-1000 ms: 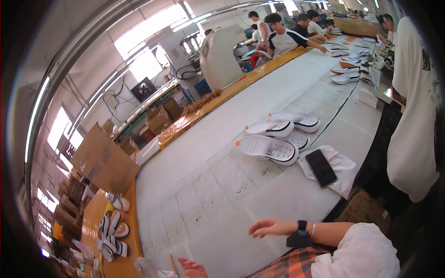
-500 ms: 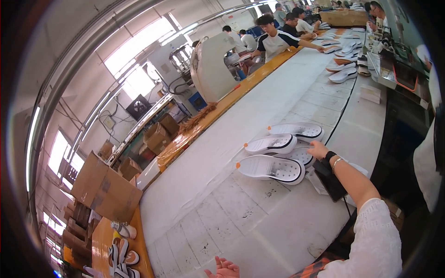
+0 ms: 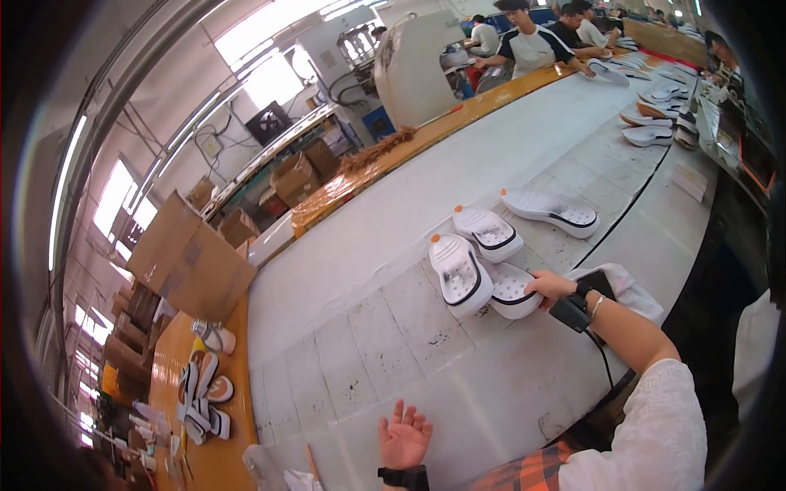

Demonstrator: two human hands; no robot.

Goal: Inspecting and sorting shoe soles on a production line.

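Observation:
My right hand (image 3: 552, 289) grips the near end of a white shoe sole (image 3: 512, 296), with fingers curled over its edge. That sole lies partly under another white sole (image 3: 460, 274) with a dark line around its rim and an orange tab. Behind them rests a third sole (image 3: 489, 233), and farther right a longer one (image 3: 550, 211) lies apart. All have dotted insides. Near the lower edge my left hand (image 3: 405, 434) is held palm up above the white table (image 3: 360, 327), fingers spread, holding nothing.
By my right wrist lie a dark flat device (image 3: 568, 314) with a cable and a white cloth (image 3: 630, 290). More soles (image 3: 647, 135) line the far right. Several sandal-like soles (image 3: 205, 393) and a bottle (image 3: 214, 335) sit left, near a cardboard box (image 3: 192, 258). A co-worker (image 3: 532, 49) stands across the table.
The view has swung left. The two nearest tabbed soles have turned, their orange tabs now pointing away from me. My left hand has risen farther into view. The co-worker has lifted a sole.

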